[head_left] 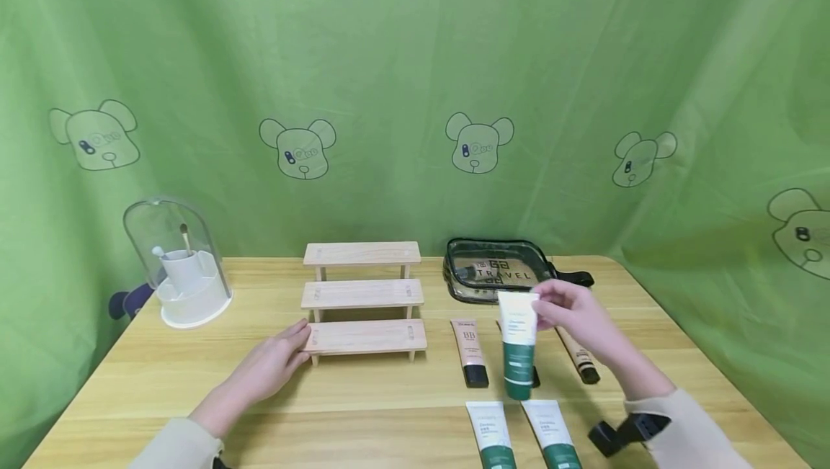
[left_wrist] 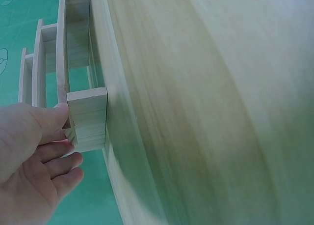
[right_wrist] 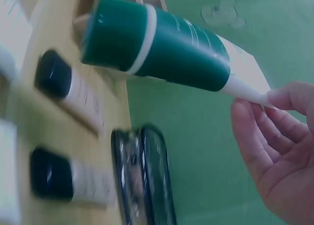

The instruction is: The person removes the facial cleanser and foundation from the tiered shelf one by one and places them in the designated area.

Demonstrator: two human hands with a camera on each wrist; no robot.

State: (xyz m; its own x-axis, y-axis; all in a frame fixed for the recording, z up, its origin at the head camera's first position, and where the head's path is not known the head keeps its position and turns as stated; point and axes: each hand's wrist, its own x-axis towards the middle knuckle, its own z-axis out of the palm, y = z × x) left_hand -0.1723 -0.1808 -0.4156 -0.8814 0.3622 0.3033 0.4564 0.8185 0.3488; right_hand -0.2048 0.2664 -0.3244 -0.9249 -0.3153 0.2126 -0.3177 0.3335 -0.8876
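My right hand (head_left: 570, 307) pinches a white and green squeeze tube (head_left: 519, 346) by its flat top end, cap downward, above the table. In the right wrist view, thumb and fingertips meet at the tube's white crimped end. My left hand (head_left: 279, 357) grips the left end of the lowest step of a three-tier wooden display stand (head_left: 366, 336); its thumb lies on the board and its fingers curl below in the left wrist view. Two more white and green tubes (head_left: 489, 433) lie near the front edge. Behind the held tube lie a pink BB cream tube (head_left: 468, 346) and others, partly hidden.
A clear travel pouch (head_left: 496, 271) with black trim stands at the back, right of the stand. At the back left is a white brush holder (head_left: 188, 289) under a clear dome. A tan tube (head_left: 580, 357) with a black cap lies near my right wrist. A green curtain (head_left: 402, 58) hangs behind.
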